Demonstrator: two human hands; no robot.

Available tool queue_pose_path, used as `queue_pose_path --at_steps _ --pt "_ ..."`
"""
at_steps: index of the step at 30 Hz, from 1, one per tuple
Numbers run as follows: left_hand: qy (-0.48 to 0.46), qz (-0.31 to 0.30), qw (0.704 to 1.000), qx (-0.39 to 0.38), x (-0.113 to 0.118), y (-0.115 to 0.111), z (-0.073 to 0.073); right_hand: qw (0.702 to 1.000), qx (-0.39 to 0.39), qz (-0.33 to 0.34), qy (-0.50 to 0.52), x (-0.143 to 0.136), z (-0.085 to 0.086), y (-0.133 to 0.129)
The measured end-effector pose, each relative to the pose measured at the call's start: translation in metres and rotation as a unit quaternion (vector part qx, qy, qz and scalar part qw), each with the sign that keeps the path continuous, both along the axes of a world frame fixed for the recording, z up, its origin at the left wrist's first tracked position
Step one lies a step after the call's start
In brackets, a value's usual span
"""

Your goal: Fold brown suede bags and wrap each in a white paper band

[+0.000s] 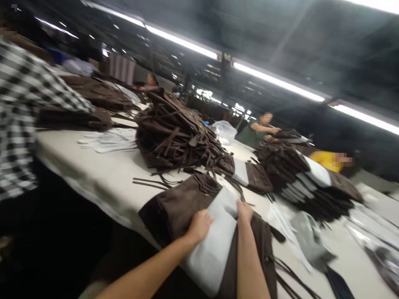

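Observation:
A dark brown bag point(181, 203) with long thin straps lies at the table's near edge, a light grey band point(218, 245) wrapped round its middle. My left hand point(200, 226) is closed on the band's left side, thumb on top. At the band's upper right edge, my right hand point(245, 211) grips it with bent fingers. The undersides of both hands are hidden. Brown straps trail off the bag at its upper left and lower right.
A heap of brown bags point(174, 133) lies beyond, with a banded stack point(299, 178) to its right. White strips point(109, 140) and a grey pouch point(311, 241) rest on the table point(93, 166). A person in a checked shirt point(31, 95) stands left; others work across the table.

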State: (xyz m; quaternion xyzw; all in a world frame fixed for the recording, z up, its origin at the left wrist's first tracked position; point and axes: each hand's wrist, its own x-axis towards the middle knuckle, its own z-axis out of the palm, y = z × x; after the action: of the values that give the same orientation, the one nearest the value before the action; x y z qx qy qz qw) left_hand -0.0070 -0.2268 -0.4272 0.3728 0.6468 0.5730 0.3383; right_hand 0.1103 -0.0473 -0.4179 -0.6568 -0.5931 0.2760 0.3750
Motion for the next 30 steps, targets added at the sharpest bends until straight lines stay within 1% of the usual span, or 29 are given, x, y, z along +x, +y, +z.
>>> queue_pose_path --at_steps 3,5,7,9,13,15,21,26,30 --pt "0.033 -0.031 0.999 -0.003 -0.003 0.011 -0.011 0.998 0.01 -0.008 0.064 0.003 -0.016 0.013" --pt "0.053 -0.038 0.998 0.0 -0.008 0.016 -0.014 0.995 0.021 -0.018 0.099 0.009 -0.023 0.013" --pt "0.068 -0.041 0.997 0.001 -0.01 0.016 -0.015 0.991 0.024 -0.02 0.13 0.015 -0.027 0.003" --pt "0.074 -0.041 0.996 0.002 -0.009 0.015 -0.014 0.987 0.013 0.002 0.16 0.02 -0.028 -0.013" --pt "0.064 -0.041 0.997 -0.001 -0.007 0.013 -0.013 0.972 -0.03 0.093 0.216 0.029 -0.029 -0.044" --pt "0.05 -0.04 0.998 -0.002 -0.007 0.011 -0.012 0.963 -0.047 0.115 0.238 0.033 -0.027 -0.051" --pt "0.018 -0.024 0.999 0.015 -0.007 0.008 -0.01 0.948 -0.074 0.129 0.281 0.038 -0.02 -0.055" --pt "0.034 -0.015 0.999 0.023 -0.005 0.012 -0.01 0.94 -0.074 0.14 0.301 0.035 -0.017 -0.062" --pt "0.052 -0.019 0.998 0.031 -0.004 0.012 -0.01 0.934 -0.073 0.149 0.315 0.035 -0.017 -0.065"
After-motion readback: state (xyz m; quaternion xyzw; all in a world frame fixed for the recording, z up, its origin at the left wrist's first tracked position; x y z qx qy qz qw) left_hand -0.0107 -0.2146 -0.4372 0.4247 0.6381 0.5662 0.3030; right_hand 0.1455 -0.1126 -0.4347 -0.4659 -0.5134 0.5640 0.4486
